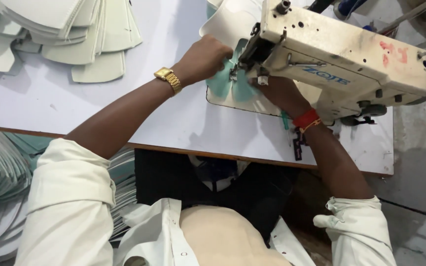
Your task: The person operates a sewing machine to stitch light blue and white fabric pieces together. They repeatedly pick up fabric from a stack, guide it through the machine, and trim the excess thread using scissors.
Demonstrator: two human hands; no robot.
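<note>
The left hand (204, 58) pinches the mint-green piece (242, 91) flat beside the sewing machine (341, 59) needle, while the right hand (277, 91), grip hidden, steadies it underneath.

White rolled sleeves (70, 182), gold wristwatch (168, 79), red wrist thread (305, 119).

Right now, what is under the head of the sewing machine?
Under the sewing machine head lies a pale green fabric piece on the white table. The left hand and right hand press it. The needle point and the seam are covered.
</note>
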